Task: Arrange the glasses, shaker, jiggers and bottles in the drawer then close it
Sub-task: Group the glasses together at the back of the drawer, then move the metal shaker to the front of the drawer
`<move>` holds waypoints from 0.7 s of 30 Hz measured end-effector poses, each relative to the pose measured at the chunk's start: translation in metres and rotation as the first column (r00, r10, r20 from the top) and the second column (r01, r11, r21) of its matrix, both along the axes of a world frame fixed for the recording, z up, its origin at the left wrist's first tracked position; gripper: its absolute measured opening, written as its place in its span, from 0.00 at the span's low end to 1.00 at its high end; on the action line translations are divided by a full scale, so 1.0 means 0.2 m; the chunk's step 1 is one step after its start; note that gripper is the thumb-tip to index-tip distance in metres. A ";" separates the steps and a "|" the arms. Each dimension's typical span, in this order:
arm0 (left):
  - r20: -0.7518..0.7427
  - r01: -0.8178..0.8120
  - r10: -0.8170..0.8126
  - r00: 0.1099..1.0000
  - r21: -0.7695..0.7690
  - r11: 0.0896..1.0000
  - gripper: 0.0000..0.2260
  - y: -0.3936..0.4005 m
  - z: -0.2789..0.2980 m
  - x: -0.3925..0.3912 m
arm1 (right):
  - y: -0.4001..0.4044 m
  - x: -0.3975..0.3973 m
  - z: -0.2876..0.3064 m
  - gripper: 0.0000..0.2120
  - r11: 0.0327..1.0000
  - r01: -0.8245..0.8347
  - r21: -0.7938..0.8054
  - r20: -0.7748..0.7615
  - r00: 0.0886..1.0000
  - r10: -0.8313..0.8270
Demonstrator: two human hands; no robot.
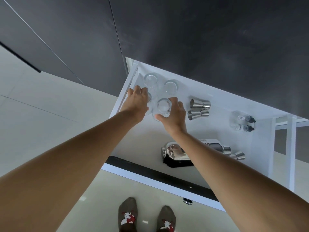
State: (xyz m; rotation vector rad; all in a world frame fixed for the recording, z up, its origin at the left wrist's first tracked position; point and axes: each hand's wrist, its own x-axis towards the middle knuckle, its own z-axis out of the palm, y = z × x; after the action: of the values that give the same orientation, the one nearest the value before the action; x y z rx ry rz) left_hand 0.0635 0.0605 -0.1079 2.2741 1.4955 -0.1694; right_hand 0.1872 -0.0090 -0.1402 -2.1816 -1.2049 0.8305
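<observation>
The white drawer point(217, 104) is pulled open below the dark cabinet front. Several clear ribbed glasses stand in its far left corner. My left hand point(138, 102) grips one glass, mostly hidden under my fingers. My right hand point(173, 116) holds another glass point(163, 107) by its side. Two more glasses point(150, 81) point(170, 87) stand behind them. Two steel jiggers point(199, 104) point(198, 113) lie side by side in the middle. Two small dropper bottles point(242, 118) point(241, 127) lie at the right. The shiny shaker point(215, 145) lies near the front, partly behind my right forearm, with a third jigger point(239, 156) beside it.
The drawer's front panel point(150, 176) is dark with a white edge and a round metal knob point(187, 201). My socked feet point(147, 216) stand on the pale floor just before it. Dark cabinet doors rise above and to the left. A white frame point(291, 148) flanks the drawer's right side.
</observation>
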 end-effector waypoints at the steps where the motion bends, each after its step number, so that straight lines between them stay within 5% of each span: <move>1: 0.013 -0.005 0.005 1.000 -0.010 1.000 0.26 0.00 0.00 0.00 | 0.00 0.00 -0.01 0.29 1.000 0.001 -0.002 -0.015 1.000 -0.001; 6: 0.097 -0.054 0.047 0.994 0.072 0.996 0.33 -0.06 0.00 -0.01 | -0.04 0.07 0.01 0.36 0.999 -0.032 -0.019 -0.080 0.996 0.031; 11: 0.231 0.039 -0.126 0.965 0.349 0.936 0.23 -0.22 0.01 0.01 | -0.24 0.33 0.03 0.20 0.994 -0.100 -0.054 0.097 0.990 0.105; 16: 0.249 0.357 -0.372 0.894 0.104 0.928 0.22 -0.46 -0.07 0.13 | -0.51 0.62 0.08 0.20 0.966 -0.060 -0.251 0.320 0.937 0.142; 21: 0.195 0.419 -0.392 0.899 -0.124 0.900 0.27 -0.57 -0.15 0.20 | -0.63 0.62 0.11 0.25 0.932 -0.153 -0.328 0.146 0.967 0.211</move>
State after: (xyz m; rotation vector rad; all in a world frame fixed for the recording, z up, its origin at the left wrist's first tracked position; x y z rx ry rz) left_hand 0.1032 -0.0527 -0.1378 2.3718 0.8735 -0.2074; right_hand 0.3122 -0.1345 -0.1182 -2.4710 -1.4682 0.9767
